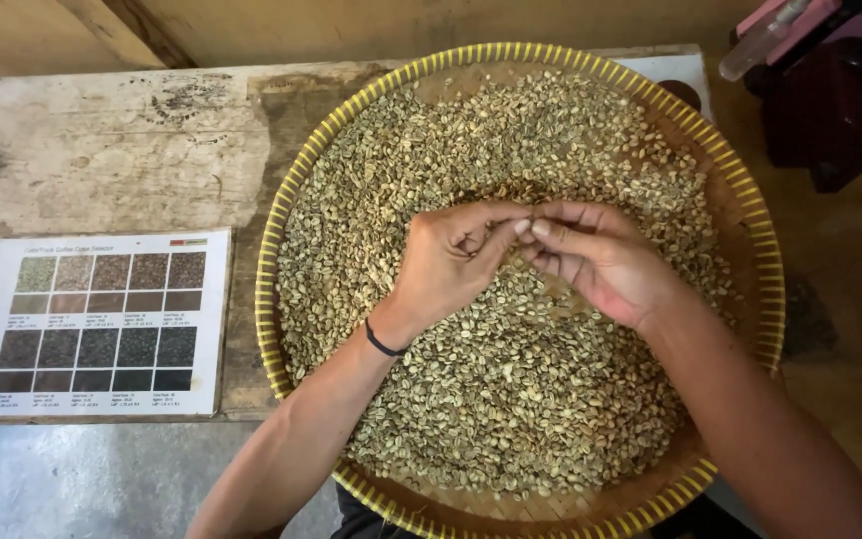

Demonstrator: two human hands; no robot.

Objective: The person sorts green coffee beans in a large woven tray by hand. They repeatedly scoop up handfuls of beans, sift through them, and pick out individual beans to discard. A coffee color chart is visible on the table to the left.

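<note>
**A:** Where are the hands?

**B:** Both are over the middle of the round woven tray [273, 215], the one with the yellow rim. The left hand [448, 262] comes in from seven o'clock, the right hand [601, 262] from five o'clock, and their fingertips meet just above centre, over the green coffee beans [511, 399].

**A:** Is either hand gripping anything?

**B:** The left hand's thumb and fingers are pinched together, and the right hand's fingers are curled in towards them. Something small may sit between the tips, but I cannot tell; whatever is there is hidden by the fingers themselves. Neither hand lies flat or spread.

**A:** Why hold them so close together?

**B:** My judgement is that a fingertip pinch suits single beans, and bringing both hands to one spot lets one hand steady what the other picks at.

**A:** And the beans?

**B:** They cover most of the tray in a shallow layer, thickest from the centre towards six o'clock. Bare weave shows at twelve o'clock and along the three o'clock edge. Spread thin like that, each bean can be seen.

**A:** What else is nearby?

**B:** A printed colour chart [102, 324] with two rows of brown and dark swatches lies on the worn wooden table [132, 150] at nine o'clock, just beside the tray, probably so it can be glanced at. A black band [384, 345] circles the left wrist.
</note>
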